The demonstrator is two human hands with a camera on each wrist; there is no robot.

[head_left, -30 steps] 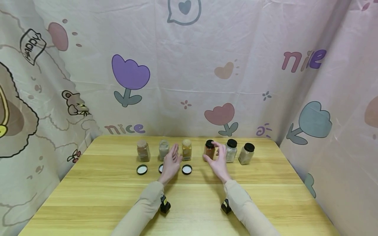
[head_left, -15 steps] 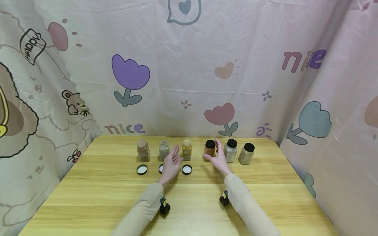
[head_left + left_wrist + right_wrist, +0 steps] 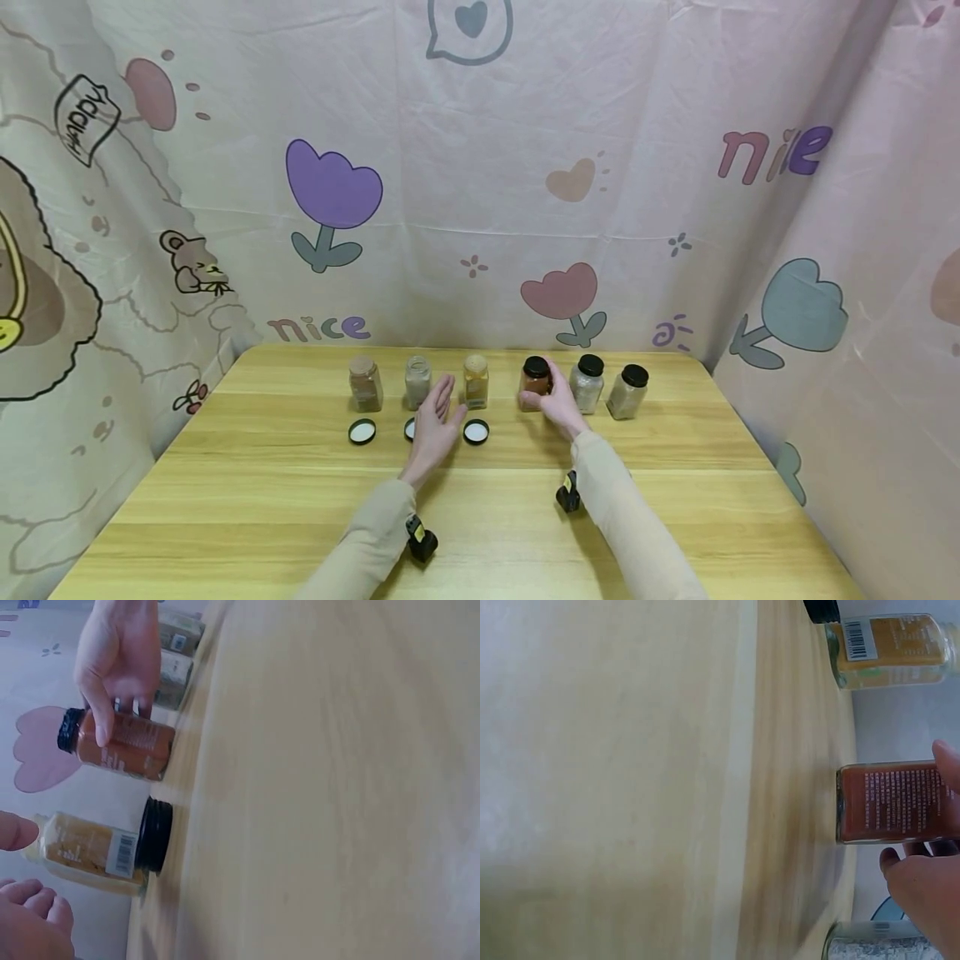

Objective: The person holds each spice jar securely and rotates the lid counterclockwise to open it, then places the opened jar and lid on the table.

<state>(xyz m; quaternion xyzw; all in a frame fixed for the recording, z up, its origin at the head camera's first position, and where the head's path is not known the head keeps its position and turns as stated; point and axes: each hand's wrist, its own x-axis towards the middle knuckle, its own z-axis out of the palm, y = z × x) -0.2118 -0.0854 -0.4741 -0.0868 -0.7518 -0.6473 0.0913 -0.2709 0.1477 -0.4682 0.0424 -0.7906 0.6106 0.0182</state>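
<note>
My right hand grips a square glass spice jar of red-brown powder, its black lid on. In the left wrist view the thumb lies across the front of this jar, with the fingers behind it; the right wrist view shows its printed side. My left hand, fingers extended and holding nothing, hovers before a lidless jar of yellow powder and a lidless jar of greyish powder. A black lid with a white inside lies before the yellow jar. Another lid is partly hidden behind my left hand.
At the left stands a lidless jar of brown powder, with its lid in front. Right of my right hand are two black-lidded jars, one with whitish contents, one beige. A printed curtain hangs behind the wooden table.
My right hand has moved its fingers around the red-brown jar's side and taken hold of it. My left hand stays near the same place, its thumb a little more spread.
</note>
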